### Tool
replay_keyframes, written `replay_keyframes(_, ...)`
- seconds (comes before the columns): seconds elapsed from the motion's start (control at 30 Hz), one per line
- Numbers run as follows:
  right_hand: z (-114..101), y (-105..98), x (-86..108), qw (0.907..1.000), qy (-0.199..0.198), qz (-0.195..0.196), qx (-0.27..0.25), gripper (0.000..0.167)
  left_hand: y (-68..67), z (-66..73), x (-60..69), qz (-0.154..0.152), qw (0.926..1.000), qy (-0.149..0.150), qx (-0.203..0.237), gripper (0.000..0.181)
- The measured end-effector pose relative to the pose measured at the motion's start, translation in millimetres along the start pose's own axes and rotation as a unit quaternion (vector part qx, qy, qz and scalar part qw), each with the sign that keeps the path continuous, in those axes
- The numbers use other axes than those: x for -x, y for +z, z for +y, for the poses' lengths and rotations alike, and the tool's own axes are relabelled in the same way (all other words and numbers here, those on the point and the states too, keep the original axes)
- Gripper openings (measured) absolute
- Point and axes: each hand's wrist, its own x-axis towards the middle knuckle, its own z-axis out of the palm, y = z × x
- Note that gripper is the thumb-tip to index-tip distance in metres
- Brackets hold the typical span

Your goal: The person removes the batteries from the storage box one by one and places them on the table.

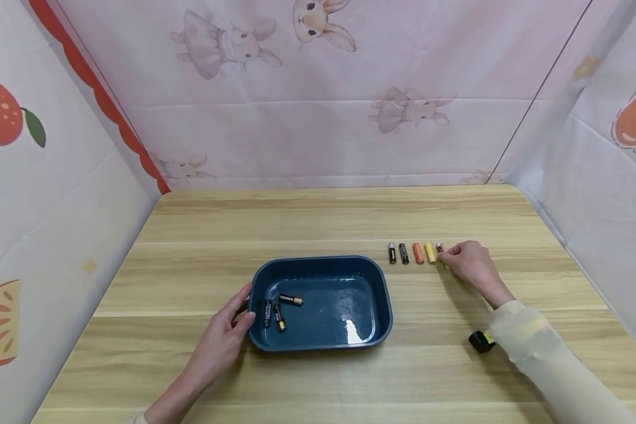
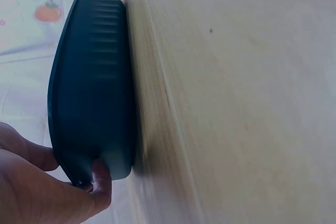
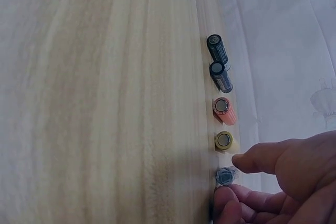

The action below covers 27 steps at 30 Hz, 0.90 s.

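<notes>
A dark blue tray [image 1: 320, 348] lies on the table with several dark batteries [image 1: 291, 300] at its left end. My left hand [image 1: 219, 344] grips the tray's left edge, thumb and fingers on its wall, also in the left wrist view [image 2: 47, 182]. At the right end of a row, my right hand [image 1: 474, 265] pinches a battery [image 1: 439, 248] between thumb and fingers. Beside it lie a yellow battery [image 1: 430, 253], an orange battery [image 1: 418, 253] and two black ones [image 1: 404, 254]. In the right wrist view, the end battery [image 3: 226, 176] sits between thumb and fingers.
A small black object [image 1: 481, 342] with a yellow-green part is beside the right sleeve [image 1: 551, 353]. The wooden table [image 1: 318, 218] meets a printed pink curtain [image 1: 318, 141] at the back, and patterned sheets hang on both sides.
</notes>
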Motion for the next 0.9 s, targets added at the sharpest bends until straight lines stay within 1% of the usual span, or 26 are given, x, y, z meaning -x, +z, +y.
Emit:
replay_keyframes(0.17,0,-1,0.1,1.0000,0.003,-0.003,-0.003,0.043,0.2,-0.9,0.4,0.000,1.0000,0.000,0.001,0.059)
replay_keyframes(0.33,0,-3,1.4,0.9999,0.008,-0.009,0.005,0.047,0.0,-1.4,0.4,0.000,1.0000,0.001,0.002,0.058)
replay_keyframes(0.4,-2,-6,4.1,0.9999,0.002,-0.005,0.015,0.051,0.3,-1.7,0.2,-0.001,1.0000,0.002,0.004,0.059)
replay_keyframes(0.47,-7,-12,7.3,0.9997,-0.012,0.002,0.022,0.055,0.6,-2.4,0.1,-0.003,1.0000,0.003,0.005,0.059)
replay_keyframes(0.57,-21,-24,14.1,0.9982,-0.051,0.021,0.025,0.059,0.8,-2.7,0.1,-0.004,1.0000,0.005,0.006,0.059)
replay_keyframes(0.67,-43,-34,22.0,0.9953,-0.090,0.037,0.000,0.055,0.7,-2.7,-0.3,-0.002,1.0000,0.005,0.004,0.059)
replay_keyframes(0.8,-79,-39,35.1,0.9895,-0.125,0.038,-0.063,0.049,0.9,-3.0,-0.6,0.001,1.0000,0.004,0.002,0.059)
replay_keyframes(0.9,-102,-34,44.1,0.9818,-0.147,0.021,-0.119,0.045,1.0,-3.4,0.0,0.002,1.0000,0.002,0.005,0.059)
